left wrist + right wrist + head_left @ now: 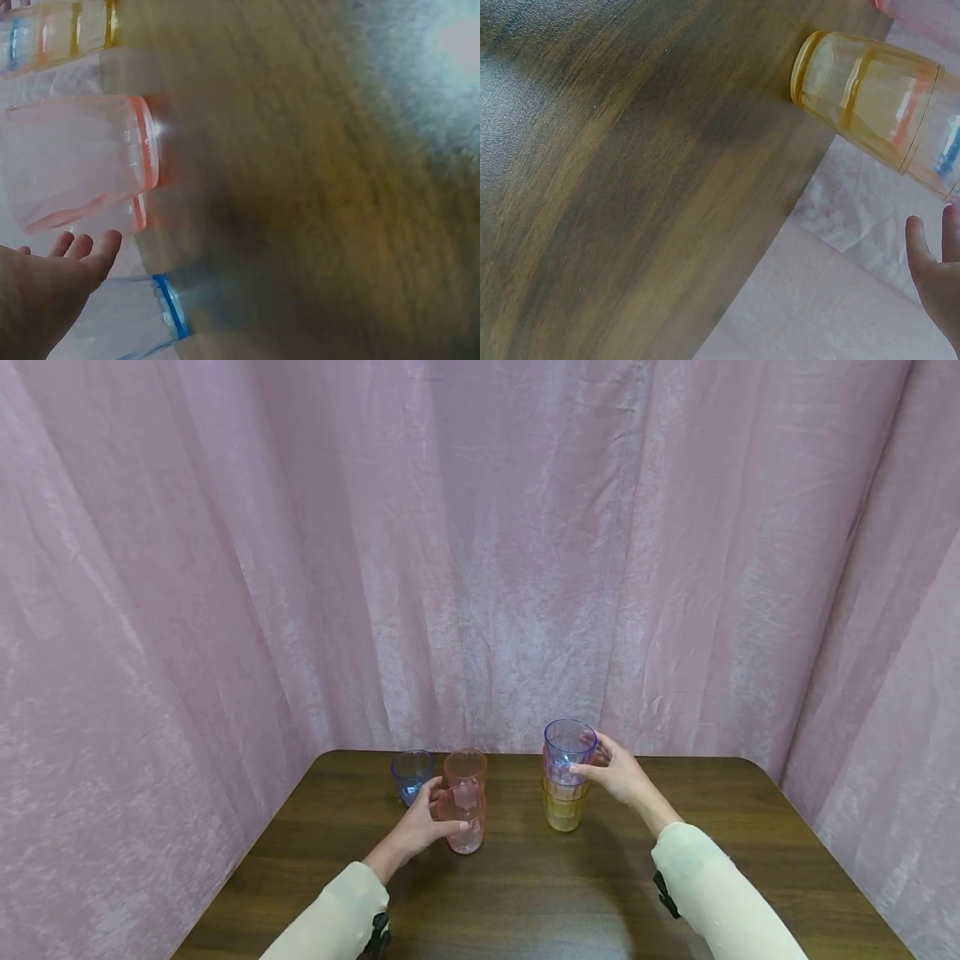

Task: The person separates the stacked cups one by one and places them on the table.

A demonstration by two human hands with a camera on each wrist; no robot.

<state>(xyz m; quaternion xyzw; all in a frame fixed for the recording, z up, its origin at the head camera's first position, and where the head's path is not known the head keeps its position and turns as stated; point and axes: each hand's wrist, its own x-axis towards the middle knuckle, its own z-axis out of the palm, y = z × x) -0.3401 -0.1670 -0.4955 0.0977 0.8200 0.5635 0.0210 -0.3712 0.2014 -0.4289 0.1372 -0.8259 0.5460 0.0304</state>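
Note:
My left hand (423,817) stands at the left side of two clear pink tumblers (467,837), one close behind the other. Its thumb crosses in front of the nearer one; in the left wrist view its fingers (106,251) are extended, with a gap to that nearer tumbler. A clear blue tumbler (412,770) stands behind this hand. On the right is an upright nested stack: a yellow tumbler (564,817) at the bottom, a pink one inside it, and a blue-rimmed tumbler (561,747) on top. My right hand (617,774) holds the top tumbler by its right side, thumb in front, fingers behind.
Everything stands on a dark wood-grain table (510,902), towards its far edge. A pink curtain (517,568) hangs just behind that edge and along both sides. Bare table top separates the pink tumblers from the stack.

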